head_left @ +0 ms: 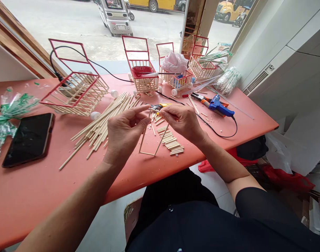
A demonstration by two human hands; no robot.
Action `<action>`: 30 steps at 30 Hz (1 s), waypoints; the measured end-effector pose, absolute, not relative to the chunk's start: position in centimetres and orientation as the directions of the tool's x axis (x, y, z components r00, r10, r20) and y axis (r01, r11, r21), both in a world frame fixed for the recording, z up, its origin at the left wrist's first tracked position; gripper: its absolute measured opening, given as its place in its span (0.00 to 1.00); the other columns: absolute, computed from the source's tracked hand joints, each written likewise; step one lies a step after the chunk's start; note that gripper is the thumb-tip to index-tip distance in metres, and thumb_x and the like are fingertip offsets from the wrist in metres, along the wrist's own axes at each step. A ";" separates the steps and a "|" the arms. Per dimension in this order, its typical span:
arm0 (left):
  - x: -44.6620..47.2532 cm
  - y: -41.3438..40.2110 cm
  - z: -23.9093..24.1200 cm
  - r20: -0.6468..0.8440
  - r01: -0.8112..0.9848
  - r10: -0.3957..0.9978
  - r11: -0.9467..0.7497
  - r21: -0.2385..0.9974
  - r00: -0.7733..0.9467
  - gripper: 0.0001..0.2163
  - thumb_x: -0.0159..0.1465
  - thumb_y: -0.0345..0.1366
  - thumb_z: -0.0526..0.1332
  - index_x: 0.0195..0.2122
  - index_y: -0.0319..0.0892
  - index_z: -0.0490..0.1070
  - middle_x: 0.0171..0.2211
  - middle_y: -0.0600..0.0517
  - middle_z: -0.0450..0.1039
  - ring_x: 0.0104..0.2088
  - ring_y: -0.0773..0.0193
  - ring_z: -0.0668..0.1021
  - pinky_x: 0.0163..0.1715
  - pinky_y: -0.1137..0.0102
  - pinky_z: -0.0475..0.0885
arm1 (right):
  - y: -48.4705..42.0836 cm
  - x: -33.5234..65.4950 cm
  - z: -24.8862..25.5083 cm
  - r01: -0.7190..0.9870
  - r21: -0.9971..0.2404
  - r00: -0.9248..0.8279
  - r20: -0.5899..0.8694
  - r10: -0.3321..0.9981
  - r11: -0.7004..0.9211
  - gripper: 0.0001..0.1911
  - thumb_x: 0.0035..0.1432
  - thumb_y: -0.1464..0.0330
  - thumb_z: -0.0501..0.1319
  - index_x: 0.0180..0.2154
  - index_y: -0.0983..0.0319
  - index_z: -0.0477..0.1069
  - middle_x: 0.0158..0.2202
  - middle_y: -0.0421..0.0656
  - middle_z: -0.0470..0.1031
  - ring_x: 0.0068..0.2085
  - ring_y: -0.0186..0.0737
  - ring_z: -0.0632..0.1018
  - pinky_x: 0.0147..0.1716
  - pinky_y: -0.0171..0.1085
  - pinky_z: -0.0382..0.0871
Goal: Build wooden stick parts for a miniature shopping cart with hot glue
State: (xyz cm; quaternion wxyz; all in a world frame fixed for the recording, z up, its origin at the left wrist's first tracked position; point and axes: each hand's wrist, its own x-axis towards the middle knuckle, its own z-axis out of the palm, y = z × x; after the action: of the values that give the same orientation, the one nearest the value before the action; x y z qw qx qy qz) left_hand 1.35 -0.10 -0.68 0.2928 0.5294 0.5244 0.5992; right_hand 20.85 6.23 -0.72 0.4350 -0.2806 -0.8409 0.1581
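Between both hands hangs a small frame of thin wooden sticks, its lower corners joined and its upper end at my fingers. My left hand pinches the frame's left upper corner between thumb and fingers. On the other side my right hand pinches the right upper part. Behind the hands lie yellow-handled pliers, partly hidden. Short cut sticks lie in a row just right of the frame. A pile of long wooden sticks spreads out beyond my left hand.
Small stick-built carts stand along the back of the pink table. A blue glue gun with a black cable rests at right, beside orange-handled pliers. A black phone and plastic wrappers lie at left. Bundled sticks sit back right.
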 end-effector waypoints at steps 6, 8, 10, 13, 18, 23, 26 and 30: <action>1.5 0.0 -0.7 0.287 0.152 0.919 -0.254 0.955 -0.271 0.14 0.57 0.32 0.74 0.45 0.41 0.87 0.28 0.53 0.82 0.24 0.69 0.76 0.26 0.71 0.74 | 6.1 20.7 -0.8 0.350 -0.518 -0.454 0.635 0.625 0.780 0.14 0.77 0.67 0.63 0.37 0.64 0.81 0.31 0.40 0.76 0.33 0.34 0.71 0.38 0.34 0.65; 1.4 0.1 -0.9 0.274 0.134 0.921 -0.245 0.960 -0.277 0.12 0.56 0.32 0.74 0.43 0.40 0.88 0.27 0.53 0.81 0.23 0.69 0.75 0.27 0.71 0.74 | 6.2 20.8 -0.8 0.347 -0.516 -0.460 0.634 0.622 0.783 0.14 0.77 0.67 0.63 0.37 0.64 0.81 0.32 0.40 0.77 0.33 0.34 0.72 0.38 0.35 0.66; 1.4 0.1 -1.1 0.266 0.119 0.920 -0.241 0.963 -0.289 0.12 0.56 0.33 0.75 0.42 0.41 0.89 0.26 0.53 0.81 0.23 0.69 0.75 0.27 0.70 0.75 | 6.2 20.8 -0.9 0.336 -0.511 -0.464 0.641 0.612 0.791 0.14 0.77 0.67 0.63 0.37 0.64 0.82 0.32 0.41 0.78 0.33 0.34 0.73 0.38 0.35 0.66; 1.4 0.1 -1.2 0.264 0.124 0.917 -0.237 0.964 -0.300 0.12 0.55 0.34 0.76 0.41 0.42 0.89 0.27 0.53 0.82 0.24 0.68 0.75 0.28 0.69 0.76 | 6.3 20.9 -0.9 0.320 -0.504 -0.464 0.655 0.597 0.802 0.14 0.77 0.68 0.63 0.37 0.65 0.82 0.32 0.41 0.78 0.33 0.34 0.73 0.39 0.34 0.66; 1.5 0.0 -1.0 0.250 0.146 0.916 -0.214 0.966 -0.313 0.12 0.55 0.35 0.76 0.41 0.43 0.89 0.28 0.51 0.84 0.25 0.66 0.78 0.29 0.68 0.77 | 6.3 20.9 -0.9 0.338 -0.498 -0.465 0.649 0.602 0.799 0.13 0.77 0.67 0.63 0.38 0.64 0.83 0.34 0.42 0.81 0.34 0.34 0.74 0.39 0.35 0.67; 1.6 -0.1 -0.8 0.234 0.122 0.924 -0.206 0.971 -0.304 0.13 0.55 0.37 0.76 0.42 0.42 0.89 0.28 0.51 0.83 0.26 0.65 0.79 0.28 0.69 0.77 | 6.3 21.0 -0.9 0.357 -0.498 -0.464 0.640 0.613 0.790 0.14 0.78 0.66 0.63 0.39 0.63 0.82 0.34 0.42 0.82 0.35 0.35 0.76 0.40 0.35 0.68; 1.5 -0.1 -0.8 0.254 0.145 0.920 -0.219 0.965 -0.299 0.11 0.56 0.36 0.76 0.41 0.42 0.89 0.28 0.51 0.84 0.28 0.63 0.80 0.32 0.67 0.79 | 6.3 21.0 -0.8 0.360 -0.491 -0.471 0.638 0.609 0.793 0.14 0.78 0.66 0.62 0.39 0.63 0.82 0.35 0.43 0.82 0.35 0.36 0.76 0.40 0.36 0.68; 1.5 -0.1 -0.9 0.270 0.160 0.918 -0.232 0.959 -0.292 0.11 0.56 0.36 0.76 0.41 0.43 0.89 0.28 0.51 0.84 0.28 0.62 0.81 0.34 0.66 0.80 | 6.4 21.0 -0.9 0.366 -0.489 -0.474 0.634 0.611 0.792 0.14 0.78 0.66 0.62 0.39 0.63 0.82 0.35 0.43 0.82 0.36 0.36 0.76 0.40 0.36 0.68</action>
State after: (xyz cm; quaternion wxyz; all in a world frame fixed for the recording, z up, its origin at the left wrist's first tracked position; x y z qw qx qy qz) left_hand 1.45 -0.12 -0.89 0.3151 0.5049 0.5337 0.6008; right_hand 20.98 6.38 -0.90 0.4238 -0.2884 -0.8463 0.1447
